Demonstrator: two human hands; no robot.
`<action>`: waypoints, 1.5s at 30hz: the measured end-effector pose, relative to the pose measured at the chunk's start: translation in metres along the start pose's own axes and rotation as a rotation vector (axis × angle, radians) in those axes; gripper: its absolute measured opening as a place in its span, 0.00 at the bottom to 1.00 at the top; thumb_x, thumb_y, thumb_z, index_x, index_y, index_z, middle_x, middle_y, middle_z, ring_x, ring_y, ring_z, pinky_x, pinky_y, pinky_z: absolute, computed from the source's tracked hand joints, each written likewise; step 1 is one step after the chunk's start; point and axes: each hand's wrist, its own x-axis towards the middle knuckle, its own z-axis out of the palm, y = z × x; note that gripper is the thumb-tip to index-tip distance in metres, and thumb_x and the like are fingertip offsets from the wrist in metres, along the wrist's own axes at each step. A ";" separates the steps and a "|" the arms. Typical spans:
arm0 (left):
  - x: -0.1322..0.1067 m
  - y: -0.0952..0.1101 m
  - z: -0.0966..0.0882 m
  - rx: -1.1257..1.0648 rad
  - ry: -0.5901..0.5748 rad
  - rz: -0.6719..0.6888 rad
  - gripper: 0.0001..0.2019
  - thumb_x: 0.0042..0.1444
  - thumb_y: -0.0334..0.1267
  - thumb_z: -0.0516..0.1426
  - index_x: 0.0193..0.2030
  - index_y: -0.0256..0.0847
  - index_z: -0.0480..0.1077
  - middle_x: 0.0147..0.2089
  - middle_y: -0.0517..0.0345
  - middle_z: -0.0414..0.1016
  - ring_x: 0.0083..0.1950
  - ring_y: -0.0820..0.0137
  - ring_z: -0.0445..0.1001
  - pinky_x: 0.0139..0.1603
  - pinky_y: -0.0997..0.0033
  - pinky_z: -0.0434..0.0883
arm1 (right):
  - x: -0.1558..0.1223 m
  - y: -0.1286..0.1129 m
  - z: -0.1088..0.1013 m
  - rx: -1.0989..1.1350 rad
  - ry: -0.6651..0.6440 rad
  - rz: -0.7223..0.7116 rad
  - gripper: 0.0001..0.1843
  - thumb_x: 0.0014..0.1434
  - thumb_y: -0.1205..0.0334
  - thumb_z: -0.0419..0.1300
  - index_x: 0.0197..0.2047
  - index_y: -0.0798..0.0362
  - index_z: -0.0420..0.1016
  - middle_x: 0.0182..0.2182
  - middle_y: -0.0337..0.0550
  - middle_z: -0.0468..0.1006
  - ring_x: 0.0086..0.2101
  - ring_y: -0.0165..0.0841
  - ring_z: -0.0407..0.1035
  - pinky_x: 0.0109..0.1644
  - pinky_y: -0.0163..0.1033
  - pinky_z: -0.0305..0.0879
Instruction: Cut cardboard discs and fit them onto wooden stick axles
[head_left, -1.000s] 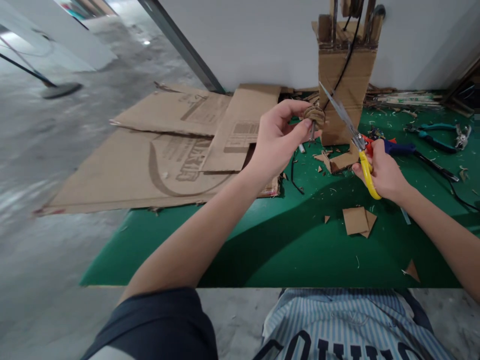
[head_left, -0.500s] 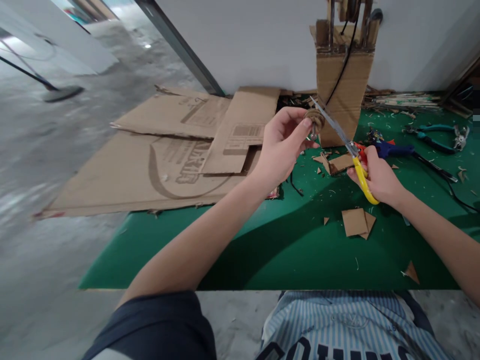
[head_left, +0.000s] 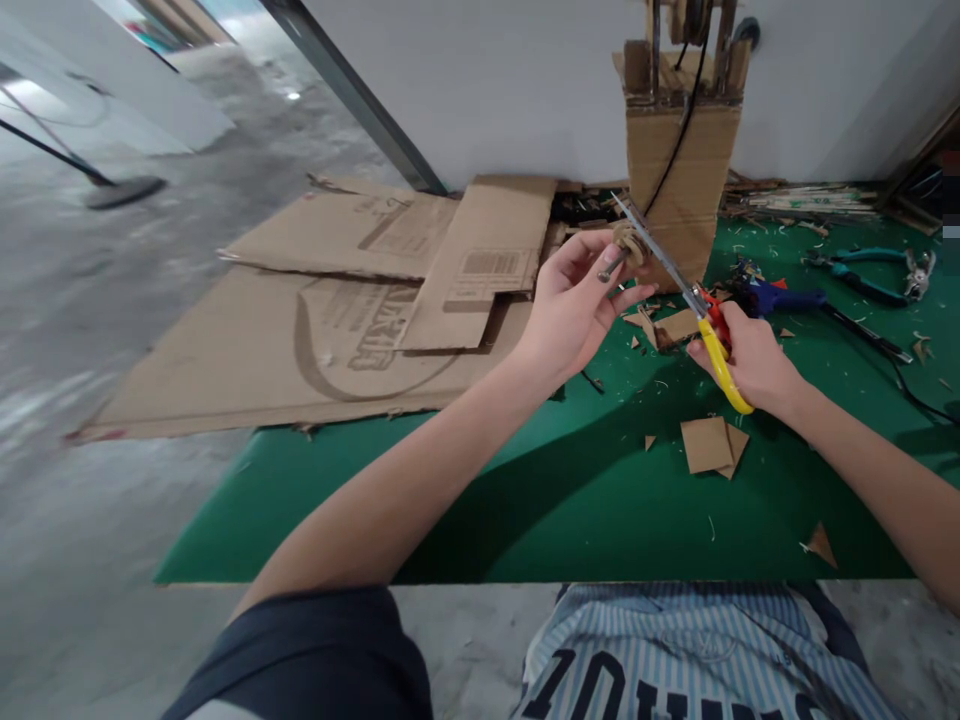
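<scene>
Between left fingers (head_left: 589,242) sits a layered cardboard wheel (head_left: 631,244).

That green worktop (head_left: 570,530) is littered with scraps (head_left: 650,442). Taking its front edge as six o'clock, overlapping cardboard sheets (head_left: 352,330) sprawl past the side toward ten, a cardboard tower (head_left: 691,175) stands at one, a blue-handled tool (head_left: 789,299) and teal-handled pliers (head_left: 877,254) lie toward two, and two overlapping cardboard squares (head_left: 703,445) and a cardboard triangle (head_left: 823,546) at four.
</scene>
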 end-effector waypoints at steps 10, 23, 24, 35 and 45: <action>0.002 -0.004 -0.006 0.055 -0.022 0.060 0.08 0.59 0.40 0.68 0.42 0.45 0.75 0.42 0.60 0.80 0.44 0.71 0.83 0.46 0.72 0.83 | 0.002 -0.001 -0.003 -0.069 -0.113 0.059 0.27 0.59 0.34 0.60 0.42 0.47 0.55 0.32 0.45 0.76 0.29 0.38 0.69 0.32 0.44 0.61; 0.004 0.001 -0.003 0.035 0.023 0.025 0.05 0.61 0.33 0.66 0.41 0.42 0.74 0.38 0.62 0.78 0.37 0.77 0.81 0.43 0.76 0.82 | 0.004 0.000 0.001 -0.170 -0.123 0.073 0.22 0.63 0.43 0.60 0.47 0.49 0.58 0.40 0.57 0.84 0.32 0.43 0.76 0.31 0.44 0.63; 0.004 0.001 -0.003 0.038 0.028 0.026 0.05 0.61 0.33 0.66 0.41 0.42 0.74 0.38 0.62 0.78 0.37 0.77 0.81 0.43 0.77 0.82 | 0.004 0.000 0.001 -0.157 -0.121 0.062 0.21 0.63 0.44 0.60 0.47 0.48 0.58 0.40 0.56 0.84 0.32 0.43 0.77 0.31 0.44 0.64; 0.006 0.005 -0.004 0.101 0.010 0.060 0.07 0.59 0.38 0.68 0.41 0.43 0.75 0.38 0.62 0.79 0.37 0.76 0.81 0.42 0.74 0.83 | 0.008 0.009 -0.003 -0.199 -0.038 0.077 0.21 0.61 0.42 0.61 0.41 0.47 0.57 0.33 0.50 0.78 0.34 0.45 0.75 0.37 0.46 0.67; 0.009 0.003 -0.010 0.152 0.010 0.123 0.15 0.56 0.50 0.70 0.42 0.46 0.76 0.38 0.60 0.79 0.38 0.73 0.79 0.37 0.75 0.78 | 0.006 0.007 -0.006 0.094 -0.008 0.032 0.32 0.57 0.25 0.56 0.39 0.44 0.51 0.26 0.33 0.65 0.26 0.34 0.66 0.32 0.42 0.60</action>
